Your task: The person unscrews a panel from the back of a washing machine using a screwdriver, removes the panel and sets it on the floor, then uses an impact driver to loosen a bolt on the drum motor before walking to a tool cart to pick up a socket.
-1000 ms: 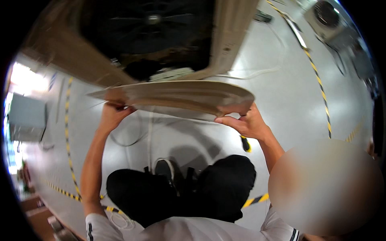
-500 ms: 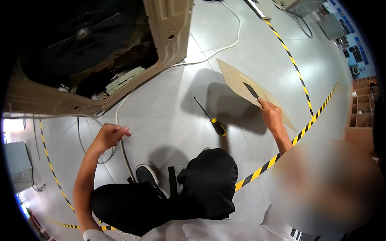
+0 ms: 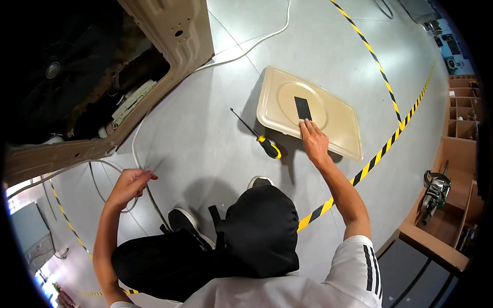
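Since half a second ago: beige panel now lying flat on the grey floor, no longer held tilted above it. Right hand resting fingertips on the panel's near edge, fingers extended, not closed around it. Left hand raised, loosely curled, empty, just above a white cable. Yellow-handled screwdriver on the floor just left of the panel.

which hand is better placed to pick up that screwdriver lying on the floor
Probably the right hand. It rests on the near edge of the beige panel, just beside the yellow-handled screwdriver. The left hand is farther off, at the white cable.
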Demonstrator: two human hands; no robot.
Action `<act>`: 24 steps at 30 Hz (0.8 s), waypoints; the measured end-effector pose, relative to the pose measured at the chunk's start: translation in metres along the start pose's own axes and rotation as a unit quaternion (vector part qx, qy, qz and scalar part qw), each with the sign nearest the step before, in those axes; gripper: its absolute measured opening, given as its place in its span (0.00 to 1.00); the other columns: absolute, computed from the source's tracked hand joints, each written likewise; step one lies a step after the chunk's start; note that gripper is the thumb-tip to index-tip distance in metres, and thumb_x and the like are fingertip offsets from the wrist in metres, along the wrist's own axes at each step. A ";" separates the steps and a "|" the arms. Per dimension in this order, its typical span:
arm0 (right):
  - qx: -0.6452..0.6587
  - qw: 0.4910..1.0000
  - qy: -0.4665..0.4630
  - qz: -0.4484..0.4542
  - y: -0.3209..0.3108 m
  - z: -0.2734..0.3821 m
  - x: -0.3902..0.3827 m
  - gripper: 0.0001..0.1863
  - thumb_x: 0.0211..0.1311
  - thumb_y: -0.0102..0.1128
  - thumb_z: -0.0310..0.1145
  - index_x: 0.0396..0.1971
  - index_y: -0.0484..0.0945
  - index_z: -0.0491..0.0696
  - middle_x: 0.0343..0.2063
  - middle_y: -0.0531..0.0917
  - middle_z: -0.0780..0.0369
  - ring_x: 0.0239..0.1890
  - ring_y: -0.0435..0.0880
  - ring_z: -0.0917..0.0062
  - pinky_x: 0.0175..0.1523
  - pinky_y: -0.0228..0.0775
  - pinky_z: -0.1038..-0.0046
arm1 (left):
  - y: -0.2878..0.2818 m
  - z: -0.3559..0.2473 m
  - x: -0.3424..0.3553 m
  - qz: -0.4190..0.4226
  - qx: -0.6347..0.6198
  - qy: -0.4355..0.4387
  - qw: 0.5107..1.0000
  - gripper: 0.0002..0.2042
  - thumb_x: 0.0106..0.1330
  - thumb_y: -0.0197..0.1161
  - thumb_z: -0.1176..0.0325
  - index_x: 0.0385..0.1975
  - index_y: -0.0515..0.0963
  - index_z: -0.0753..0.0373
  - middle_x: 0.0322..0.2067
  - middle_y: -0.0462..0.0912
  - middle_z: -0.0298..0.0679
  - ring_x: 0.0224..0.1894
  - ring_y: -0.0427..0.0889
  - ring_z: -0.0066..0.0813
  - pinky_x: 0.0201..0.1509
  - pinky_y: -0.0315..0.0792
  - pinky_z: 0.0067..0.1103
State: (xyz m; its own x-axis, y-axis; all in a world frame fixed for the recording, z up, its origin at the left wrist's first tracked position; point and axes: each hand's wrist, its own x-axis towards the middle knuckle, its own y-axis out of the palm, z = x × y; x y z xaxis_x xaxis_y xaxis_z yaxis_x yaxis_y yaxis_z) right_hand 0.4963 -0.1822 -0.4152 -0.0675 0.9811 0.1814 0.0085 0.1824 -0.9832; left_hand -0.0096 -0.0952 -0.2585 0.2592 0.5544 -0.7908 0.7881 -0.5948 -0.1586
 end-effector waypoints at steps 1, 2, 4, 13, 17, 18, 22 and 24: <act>-0.002 1.000 -0.001 0.005 0.006 0.004 0.002 0.18 0.50 0.52 0.25 0.44 0.72 0.46 0.47 0.76 0.54 0.47 0.77 0.65 0.44 0.75 0.69 | 0.002 0.000 0.001 0.006 0.002 0.003 1.000 0.15 0.65 0.52 0.62 0.31 0.76 0.69 0.11 0.57 0.23 0.13 0.52 0.10 0.16 0.47 0.13; -0.004 1.000 -0.001 0.010 0.012 0.007 0.003 0.19 0.50 0.52 0.25 0.46 0.71 0.46 0.48 0.75 0.53 0.48 0.76 0.64 0.43 0.75 0.69 | 0.003 0.001 0.001 0.012 0.005 0.007 1.000 0.15 0.66 0.52 0.61 0.31 0.76 0.69 0.11 0.57 0.22 0.13 0.52 0.10 0.17 0.47 0.13; -0.015 0.999 0.002 0.030 0.015 0.019 0.009 0.22 0.50 0.52 0.25 0.49 0.69 0.46 0.51 0.71 0.50 0.48 0.74 0.63 0.44 0.74 0.68 | 0.001 0.008 0.003 0.017 -0.003 0.001 1.000 0.14 0.66 0.52 0.62 0.31 0.76 0.69 0.12 0.57 0.22 0.13 0.52 0.10 0.17 0.47 0.13; -0.032 0.994 0.026 0.097 0.058 0.027 0.004 0.27 0.49 0.52 0.26 0.54 0.64 0.46 0.56 0.65 0.47 0.53 0.68 0.60 0.47 0.67 0.62 | 0.002 0.016 0.007 0.048 -0.139 -0.023 0.989 0.13 0.63 0.46 0.72 0.42 0.73 0.71 0.19 0.68 0.30 0.20 0.65 0.17 0.26 0.63 0.16; -0.025 0.995 0.034 0.094 0.069 0.029 0.006 0.27 0.51 0.50 0.25 0.55 0.64 0.46 0.57 0.64 0.48 0.55 0.67 0.59 0.50 0.65 0.60 | 0.005 0.020 0.011 0.069 -0.280 -0.020 0.957 0.15 0.61 0.42 0.76 0.45 0.71 0.72 0.27 0.72 0.37 0.27 0.71 0.24 0.35 0.69 0.20; -0.030 0.995 0.029 0.093 0.075 0.029 0.007 0.27 0.51 0.50 0.25 0.55 0.64 0.47 0.57 0.64 0.48 0.55 0.67 0.59 0.50 0.65 0.60 | 0.001 0.026 0.013 0.094 -0.321 -0.008 0.942 0.16 0.61 0.41 0.76 0.46 0.70 0.71 0.32 0.74 0.41 0.32 0.73 0.28 0.41 0.71 0.25; -0.004 0.997 0.001 0.077 0.095 0.020 0.012 0.25 0.49 0.54 0.28 0.51 0.66 0.46 0.53 0.68 0.46 0.50 0.71 0.54 0.50 0.66 0.58 | -0.001 0.036 0.017 0.106 -0.432 0.029 0.895 0.14 0.62 0.46 0.71 0.43 0.72 0.70 0.36 0.77 0.45 0.40 0.75 0.36 0.51 0.69 0.31; 0.025 0.995 -0.018 0.093 0.081 0.023 0.016 0.26 0.46 0.58 0.27 0.49 0.67 0.45 0.51 0.68 0.44 0.48 0.71 0.52 0.49 0.66 0.56 | -0.005 0.038 0.023 0.141 -0.464 0.064 0.872 0.15 0.63 0.45 0.68 0.45 0.72 0.69 0.40 0.77 0.45 0.43 0.76 0.37 0.53 0.68 0.30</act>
State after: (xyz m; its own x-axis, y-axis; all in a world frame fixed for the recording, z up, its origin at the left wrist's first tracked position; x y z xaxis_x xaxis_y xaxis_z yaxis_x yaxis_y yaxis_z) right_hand 0.4734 -0.1530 -0.4926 -0.1053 0.9944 -0.0034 -0.0257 -0.0061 -0.9997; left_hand -0.0286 -0.1021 -0.2985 0.5298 0.5581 -0.6385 0.7797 -0.0245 0.6256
